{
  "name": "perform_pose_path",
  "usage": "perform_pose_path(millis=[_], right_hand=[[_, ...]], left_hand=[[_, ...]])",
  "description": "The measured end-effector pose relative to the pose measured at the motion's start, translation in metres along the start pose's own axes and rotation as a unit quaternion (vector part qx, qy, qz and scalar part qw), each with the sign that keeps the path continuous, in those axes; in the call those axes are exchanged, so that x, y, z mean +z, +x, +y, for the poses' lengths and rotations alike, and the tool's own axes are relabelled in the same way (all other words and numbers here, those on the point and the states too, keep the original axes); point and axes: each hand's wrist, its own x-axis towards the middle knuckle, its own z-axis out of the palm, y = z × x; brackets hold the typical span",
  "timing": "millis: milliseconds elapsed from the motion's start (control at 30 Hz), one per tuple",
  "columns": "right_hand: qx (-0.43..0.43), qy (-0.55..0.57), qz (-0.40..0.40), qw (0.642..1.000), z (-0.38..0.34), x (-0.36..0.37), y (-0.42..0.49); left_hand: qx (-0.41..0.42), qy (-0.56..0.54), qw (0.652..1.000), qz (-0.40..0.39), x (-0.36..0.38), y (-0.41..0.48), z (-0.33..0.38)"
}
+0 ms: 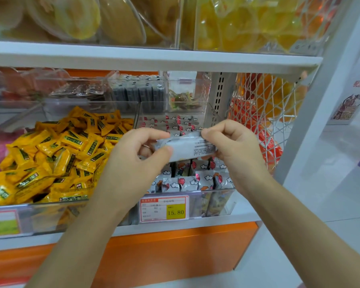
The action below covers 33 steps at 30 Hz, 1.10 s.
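A small white snack packet (185,147) with fine black print is held level above a clear plastic bin (216,201) of like white packets with red and orange cartoon prints. My left hand (137,154) pinches the packet's left end between thumb and fingers. My right hand (235,146) pinches its right end. The packet's printed back faces me; its front is hidden.
Left of that bin lies a heap of yellow snack packets (56,156) in another clear bin. A price tag reading 15.80 (164,208) hangs on the bin front. A white wire mesh basket (264,113) with orange packs stands to the right. Shelves with clear tubs are above.
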Motion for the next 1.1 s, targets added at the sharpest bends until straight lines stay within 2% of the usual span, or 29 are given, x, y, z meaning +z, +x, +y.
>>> perform_pose_path(millis=[200, 367, 500, 567, 733, 900, 1000, 1100], right_hand=[[-0.05, -0.041, -0.016, 0.998, -0.002, 0.006, -0.006], [-0.057, -0.025, -0.034, 0.997, -0.001, 0.007, -0.006], [-0.034, 0.05, -0.123, 0.991, -0.001, 0.004, -0.004], [-0.049, 0.026, -0.146, 0.988, -0.001, 0.002, -0.004], [-0.074, -0.001, -0.096, 0.993, -0.003, -0.002, -0.001], [-0.048, 0.006, -0.031, 0.998, -0.002, -0.015, 0.007], [-0.047, -0.019, 0.039, 0.998, 0.002, -0.023, 0.012], [-0.06, -0.041, 0.068, 0.995, 0.003, -0.025, 0.014]], left_hand=[[-0.014, 0.01, 0.997, 0.075, 0.001, 0.001, -0.001], [-0.007, 0.031, 0.995, 0.097, 0.0, 0.001, -0.003], [-0.029, 0.012, 0.994, 0.108, -0.002, 0.003, -0.005], [-0.023, 0.009, 0.994, 0.109, -0.002, 0.004, -0.005], [0.011, 0.004, 0.998, 0.06, 0.007, 0.005, -0.003], [-0.009, -0.023, 1.0, 0.007, 0.019, 0.009, -0.008], [0.029, 0.12, 0.992, -0.032, 0.029, 0.01, -0.016], [0.083, 0.274, 0.952, -0.109, 0.036, 0.014, -0.023]])
